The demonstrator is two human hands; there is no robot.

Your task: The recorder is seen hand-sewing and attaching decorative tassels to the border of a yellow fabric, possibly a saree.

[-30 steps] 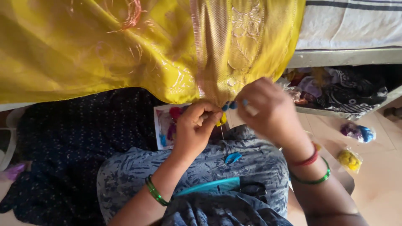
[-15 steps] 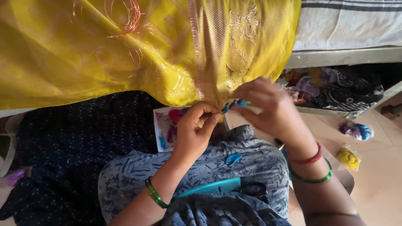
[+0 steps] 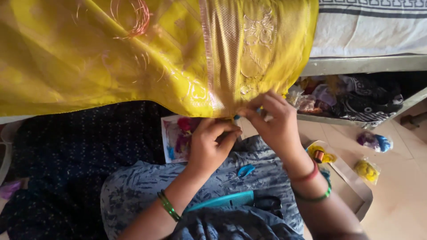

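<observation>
Since a second ago both of my hands have come closer together at the lower edge of the yellow cloth (image 3: pixel 133 58), and the small blue bit I held out to the right is now tucked against the hem. My left hand (image 3: pixel 212 144) is closed narrow, thumb and fingers pinched just under the gold woven border (image 3: pixel 224 53) where the cloth hangs lowest. My right hand (image 3: pixel 272 122) is curled over the same spot from the right, fingertips pressed on the hem, with a sliver of blue thread (image 3: pixel 237 117) showing between the two hands; I cannot tell which hand actually grips it. The cloth drapes down from above, off the bed (image 3: pixel 369 31), and covers most of the upper view. On my lap lie a teal comb (image 3: pixel 222 201) and a small blue clip (image 3: pixel 245 170). A colourful packet (image 3: pixel 178 138) sits just left of my left hand. A spool of orange thread (image 3: pixel 319 155) rests near my right wrist.
</observation>
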